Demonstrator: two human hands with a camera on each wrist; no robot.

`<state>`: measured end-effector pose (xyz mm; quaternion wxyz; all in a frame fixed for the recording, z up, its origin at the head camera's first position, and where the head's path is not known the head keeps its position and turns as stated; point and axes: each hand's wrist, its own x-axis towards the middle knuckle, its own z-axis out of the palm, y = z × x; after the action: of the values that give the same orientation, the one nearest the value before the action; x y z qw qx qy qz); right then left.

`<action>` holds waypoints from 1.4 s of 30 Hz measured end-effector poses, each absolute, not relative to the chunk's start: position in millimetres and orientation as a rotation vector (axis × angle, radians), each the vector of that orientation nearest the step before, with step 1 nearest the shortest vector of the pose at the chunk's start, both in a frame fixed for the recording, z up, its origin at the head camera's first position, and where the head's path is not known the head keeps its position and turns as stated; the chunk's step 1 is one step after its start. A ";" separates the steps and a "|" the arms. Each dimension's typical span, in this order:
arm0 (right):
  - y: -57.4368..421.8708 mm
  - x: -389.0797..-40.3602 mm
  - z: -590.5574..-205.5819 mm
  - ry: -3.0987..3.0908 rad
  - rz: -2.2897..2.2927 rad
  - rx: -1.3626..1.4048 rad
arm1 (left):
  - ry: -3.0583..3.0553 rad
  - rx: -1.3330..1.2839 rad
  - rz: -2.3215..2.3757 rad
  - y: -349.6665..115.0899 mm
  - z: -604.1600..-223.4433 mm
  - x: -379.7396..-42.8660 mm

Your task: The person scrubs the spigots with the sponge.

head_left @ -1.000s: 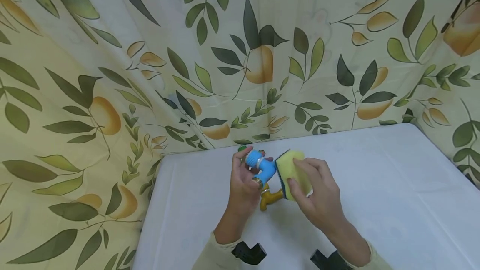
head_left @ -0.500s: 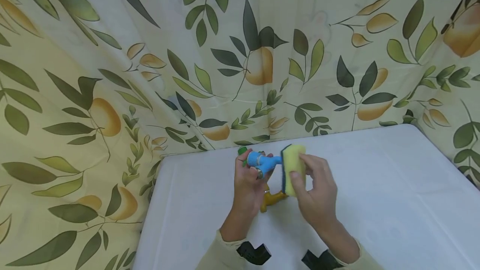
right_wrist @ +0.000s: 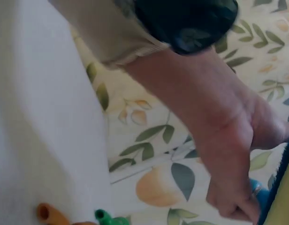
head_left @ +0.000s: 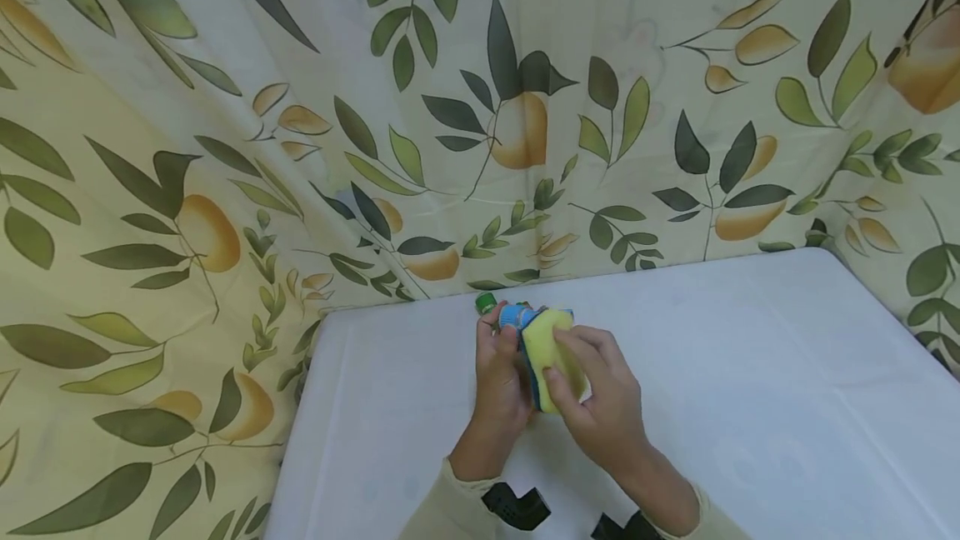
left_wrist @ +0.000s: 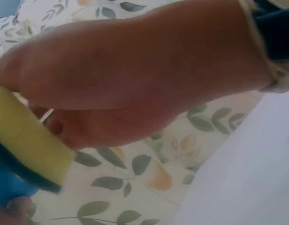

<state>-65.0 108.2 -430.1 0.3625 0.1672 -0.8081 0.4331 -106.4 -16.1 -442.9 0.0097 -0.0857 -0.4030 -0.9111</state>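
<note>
In the head view my left hand point(head_left: 497, 398) holds a blue plastic tap point(head_left: 514, 316). My right hand point(head_left: 606, 390) pinches a sponge point(head_left: 553, 348) by its yellow foam, thumb at the near side. The dark scouring face is turned toward the tap and covers most of it. The left wrist view has the right hand point(left_wrist: 102, 89) with the sponge's yellow side toward it and its dark green layer against the blue tap point(left_wrist: 11, 187). From the right wrist view, the left hand point(right_wrist: 229, 154) grips the blue tap point(right_wrist: 261, 193) beside the sponge's dark edge.
A green piece point(head_left: 486, 302) sits at the back of the white table point(head_left: 750, 373), just beyond the left hand. Low in the right wrist view are an orange tube end point(right_wrist: 49, 214) and a green one point(right_wrist: 103, 215). A leaf-patterned curtain point(head_left: 480, 132) hangs behind.
The sponge moved right along the tap's spout, then back left and over the tap. The yellow-orange tap on the table, seen earlier, is now hidden behind the hands and sponge.
</note>
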 end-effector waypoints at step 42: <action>144.2 -75.6 -424.8 -2.173 0.865 0.418 | -1.576 -0.424 -2.837 -48.7 -425.0 -109.4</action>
<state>-75.6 144.2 -424.8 0.3736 0.1630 -0.8484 0.3377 -109.4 -48.7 -425.0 -0.0657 -0.1292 -0.4804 -0.8650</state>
